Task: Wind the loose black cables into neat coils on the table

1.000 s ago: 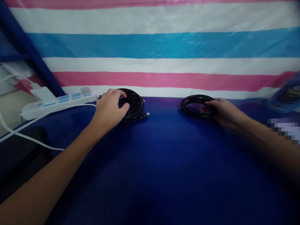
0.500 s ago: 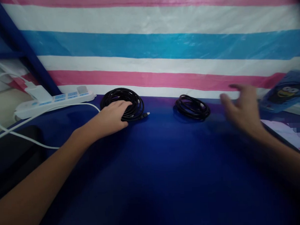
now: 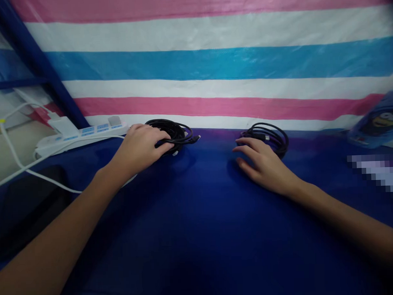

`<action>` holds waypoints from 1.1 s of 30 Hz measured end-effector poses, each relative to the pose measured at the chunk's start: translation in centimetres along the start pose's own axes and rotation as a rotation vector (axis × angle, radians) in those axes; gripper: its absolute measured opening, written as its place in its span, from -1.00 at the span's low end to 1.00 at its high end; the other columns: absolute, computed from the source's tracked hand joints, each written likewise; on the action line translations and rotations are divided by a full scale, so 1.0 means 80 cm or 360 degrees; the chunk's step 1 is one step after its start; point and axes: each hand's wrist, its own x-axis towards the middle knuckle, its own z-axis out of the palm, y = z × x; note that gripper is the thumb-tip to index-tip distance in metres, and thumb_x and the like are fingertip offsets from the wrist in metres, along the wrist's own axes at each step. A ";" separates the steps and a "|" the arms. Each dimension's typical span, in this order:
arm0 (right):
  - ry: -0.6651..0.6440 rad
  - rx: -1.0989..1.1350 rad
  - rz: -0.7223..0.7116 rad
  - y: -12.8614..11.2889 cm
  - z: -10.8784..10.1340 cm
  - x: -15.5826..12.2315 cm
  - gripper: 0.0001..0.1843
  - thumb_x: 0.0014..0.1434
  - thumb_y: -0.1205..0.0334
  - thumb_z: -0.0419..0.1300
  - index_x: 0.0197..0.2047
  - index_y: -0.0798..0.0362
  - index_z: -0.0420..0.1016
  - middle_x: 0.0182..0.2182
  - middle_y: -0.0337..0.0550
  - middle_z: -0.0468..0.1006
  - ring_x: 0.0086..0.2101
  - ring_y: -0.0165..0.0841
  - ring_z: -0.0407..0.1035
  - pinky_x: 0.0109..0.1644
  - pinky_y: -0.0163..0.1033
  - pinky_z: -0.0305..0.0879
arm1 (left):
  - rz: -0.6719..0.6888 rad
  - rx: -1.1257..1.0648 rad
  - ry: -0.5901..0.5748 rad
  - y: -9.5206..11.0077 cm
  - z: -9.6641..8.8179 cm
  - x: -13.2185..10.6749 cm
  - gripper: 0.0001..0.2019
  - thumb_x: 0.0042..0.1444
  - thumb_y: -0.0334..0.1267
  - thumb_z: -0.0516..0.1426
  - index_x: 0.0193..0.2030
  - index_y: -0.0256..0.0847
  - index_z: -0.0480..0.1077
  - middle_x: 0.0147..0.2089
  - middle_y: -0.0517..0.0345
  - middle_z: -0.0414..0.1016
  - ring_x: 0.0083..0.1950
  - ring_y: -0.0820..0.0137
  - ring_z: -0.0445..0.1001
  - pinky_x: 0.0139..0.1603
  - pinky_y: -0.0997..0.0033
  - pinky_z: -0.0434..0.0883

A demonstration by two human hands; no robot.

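A larger coil of black cable (image 3: 170, 124) lies at the back of the blue table, left of the middle. My left hand (image 3: 141, 143) is closed on its near side, thumb and fingers around some loops, which stand slightly raised with a connector sticking out to the right. To the right sits a smaller coil of black cable (image 3: 281, 140), one loop arching up and a metal plug end showing. My right hand (image 3: 263, 164) is in front of this coil, fingers apart and pointing left. Its fingers overlap the coil's front; whether they press on it is hard to tell.
A white power strip (image 3: 86, 136) with a white charger (image 3: 64, 126) and white cords stands at the back left. Below it lies a dark flat case (image 3: 34, 205). A blue package with a cartoon bird (image 3: 376, 119) stands at the right. Striped sheeting (image 3: 213, 63) hangs behind.
My right hand has swung left from beside the blue package to the smaller coil. The larger coil's loops and connector have lifted a little in my left hand. The view has shifted slightly.
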 end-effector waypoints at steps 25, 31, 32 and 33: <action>0.0010 0.0095 -0.0094 0.002 -0.005 0.003 -0.72 0.19 0.16 0.00 -0.11 0.07 0.42 0.04 -0.11 0.34 0.06 -0.31 0.26 0.13 -0.07 0.28 | 0.0042 0.0102 -0.0182 0.016 0.039 -0.001 -0.50 0.16 -0.22 -0.09 0.27 -0.16 0.09 0.27 -0.05 0.19 0.24 0.14 0.26 0.19 0.08 0.32; -0.0007 0.0126 -0.0114 0.003 -0.002 0.002 -0.71 0.20 0.14 -0.03 -0.13 0.04 0.42 0.02 -0.13 0.35 0.04 -0.30 0.28 0.08 -0.05 0.31 | -0.0062 0.0180 -0.0254 0.006 0.040 0.007 -0.49 0.20 -0.16 -0.08 0.28 -0.26 0.08 0.05 -0.15 0.43 0.05 0.19 0.44 0.07 0.12 0.38; -0.0011 0.0133 -0.0117 0.003 -0.002 0.002 -0.71 0.20 0.14 -0.03 -0.12 0.04 0.42 0.02 -0.12 0.35 0.04 -0.30 0.28 0.09 -0.05 0.31 | -0.0053 0.0196 -0.0266 0.006 0.040 0.007 -0.51 0.20 -0.15 -0.06 0.25 -0.25 0.13 0.04 -0.11 0.44 0.04 0.24 0.45 0.09 0.12 0.38; -0.0016 0.0139 -0.0117 0.003 -0.002 0.001 -0.71 0.20 0.13 -0.03 -0.12 0.04 0.42 0.02 -0.12 0.35 0.04 -0.30 0.27 0.10 -0.04 0.30 | -0.0050 0.0213 -0.0273 0.006 0.040 0.007 -0.54 0.20 -0.12 -0.04 0.21 -0.26 0.18 0.03 -0.07 0.43 0.03 0.29 0.45 0.11 0.12 0.38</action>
